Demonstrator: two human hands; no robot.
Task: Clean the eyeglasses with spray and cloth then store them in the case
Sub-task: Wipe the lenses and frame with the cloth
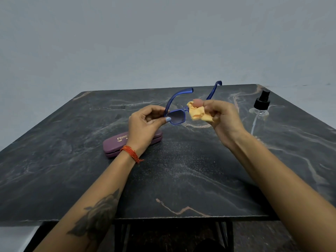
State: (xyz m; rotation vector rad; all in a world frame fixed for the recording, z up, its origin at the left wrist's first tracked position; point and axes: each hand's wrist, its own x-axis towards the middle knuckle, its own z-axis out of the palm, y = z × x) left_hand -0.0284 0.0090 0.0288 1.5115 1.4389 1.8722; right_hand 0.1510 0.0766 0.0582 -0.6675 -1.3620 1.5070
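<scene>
From the head camera, the person holds a pair of blue plastic glasses with dark square lenses (177,116) up in the air, over the dark marble-look surface (181,170). The left hand (145,122) pinches the glasses at the corner where one arm meets the lens. The two arms of the glasses are open and point away from the person. The right hand (216,115) is curled around a small crumpled yellow cloth (198,113) and presses it on the other lens, so that lens is hidden. It looks like the wiping step is going on.

A purple hard glasses case with gold letters (116,145) lies closed on the surface, under the left wrist. A clear spray bottle with a black top (260,106) stands on the surface, off to the right of the right hand and apart from it.

A few things could go wrong. The left hand holds only one corner, so a hard rub could twist the glasses or make them slip and fall on the hard surface. The left thumb sits close to the lens and could leave a smudge. The right elbow could knock the bottle over if it swings out. The case is closed, so it must be opened first.
</scene>
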